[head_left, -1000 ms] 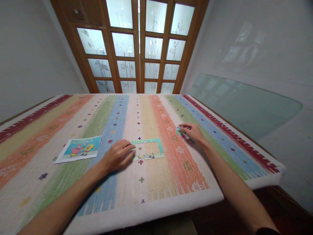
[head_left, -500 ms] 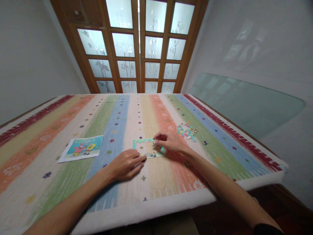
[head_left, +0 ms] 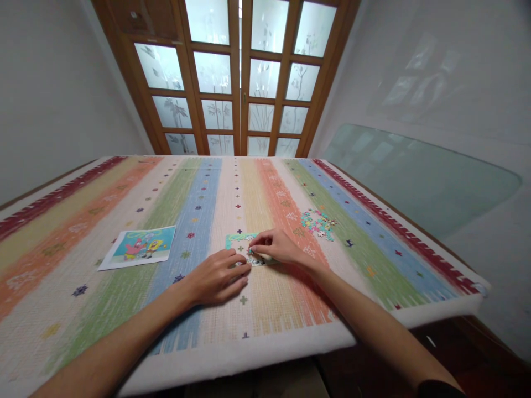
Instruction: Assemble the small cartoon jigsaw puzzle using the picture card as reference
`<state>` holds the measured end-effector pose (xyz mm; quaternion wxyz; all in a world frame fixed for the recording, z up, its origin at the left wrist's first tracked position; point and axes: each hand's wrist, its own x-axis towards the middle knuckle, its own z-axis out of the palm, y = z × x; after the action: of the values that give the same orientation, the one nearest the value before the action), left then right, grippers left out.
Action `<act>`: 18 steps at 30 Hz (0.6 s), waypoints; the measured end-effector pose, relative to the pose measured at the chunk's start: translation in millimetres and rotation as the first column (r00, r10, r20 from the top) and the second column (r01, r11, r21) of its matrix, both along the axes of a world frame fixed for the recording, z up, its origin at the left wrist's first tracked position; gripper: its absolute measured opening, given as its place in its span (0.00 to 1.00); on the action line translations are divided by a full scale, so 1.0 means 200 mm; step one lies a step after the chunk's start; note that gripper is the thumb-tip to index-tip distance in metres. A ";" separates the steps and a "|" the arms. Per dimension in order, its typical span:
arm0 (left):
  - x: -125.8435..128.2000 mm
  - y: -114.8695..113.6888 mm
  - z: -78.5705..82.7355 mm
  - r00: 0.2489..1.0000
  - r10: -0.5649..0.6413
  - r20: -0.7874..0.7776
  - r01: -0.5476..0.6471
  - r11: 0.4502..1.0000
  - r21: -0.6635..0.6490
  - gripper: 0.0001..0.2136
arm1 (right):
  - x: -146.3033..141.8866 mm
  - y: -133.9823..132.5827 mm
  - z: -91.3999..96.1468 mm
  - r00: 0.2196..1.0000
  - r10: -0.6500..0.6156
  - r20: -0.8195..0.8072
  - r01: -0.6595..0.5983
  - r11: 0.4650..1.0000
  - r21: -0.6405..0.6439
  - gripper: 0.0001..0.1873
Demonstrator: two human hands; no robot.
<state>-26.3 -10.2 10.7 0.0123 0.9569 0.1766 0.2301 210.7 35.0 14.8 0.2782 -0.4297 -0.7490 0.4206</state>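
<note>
Puzzle frame (head_left: 238,241) lies at centre frame on the striped surface (head_left: 124,287). Right hand (head_left: 274,247) has come across from the loose pieces (head_left: 317,223) at centre right and now sits over the frame, fingertips pinched narrow on a small piece (head_left: 250,251); placing looks under way. Left hand (head_left: 215,276) lies flat, fingers loosely spread, touching the frame's near edge. Reference picture (head_left: 141,246) at centre left, well apart.

We had both forearms bare. Our left hand (head_left: 218,276) and right hand (head_left: 276,247) wore no gloves, rings or watch. A dark sleeve edge (head_left: 440,388) showed high on our right arm.
</note>
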 end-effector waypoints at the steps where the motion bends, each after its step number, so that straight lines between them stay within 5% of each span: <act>1: 0.00 0.00 0.00 1.000 -0.003 0.000 0.003 1.000 0.001 0.11 | 0.00 0.00 0.00 1.000 0.009 0.000 -0.009 1.000 0.000 0.07; 18: 0.00 0.01 -0.02 1.000 -0.001 -0.003 0.001 1.000 0.020 0.11 | -0.02 -0.04 0.01 0.982 0.049 0.182 -0.092 0.967 0.236 0.10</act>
<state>-26.5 -7.4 7.6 0.0026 0.9574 0.1738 0.2306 206.6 27.3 16.6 0.2469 -0.4004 -0.8313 0.2960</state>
